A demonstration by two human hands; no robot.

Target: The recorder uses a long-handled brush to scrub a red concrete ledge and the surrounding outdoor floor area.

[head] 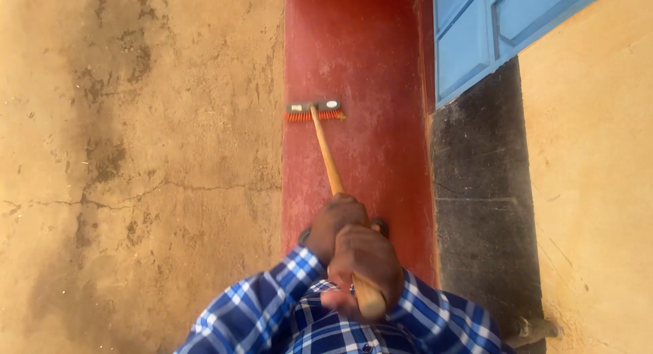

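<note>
Hands — left [335, 225], right [364, 262] — grip broom [326, 157] handle; bristles near door [476, 34] may snag its lower edge.

We see both hands closed around the wooden handle [326, 153] of a broom. The left hand [335, 221] grips farther along the handle; the right hand [365, 262] grips the near end, close to the body. Both sleeves [262, 306] are blue-and-white plaid. The broom head [314, 111], with orange-red bristles, rests at the far end on a red painted strip of floor [371, 68]. Left of the strip lies tan concrete ground [136, 157], cracked and stained dark in patches. On the right, a blue door [476, 34] stands above a dark base band [483, 191], with a tan wall [592, 157] at the far right.
</note>
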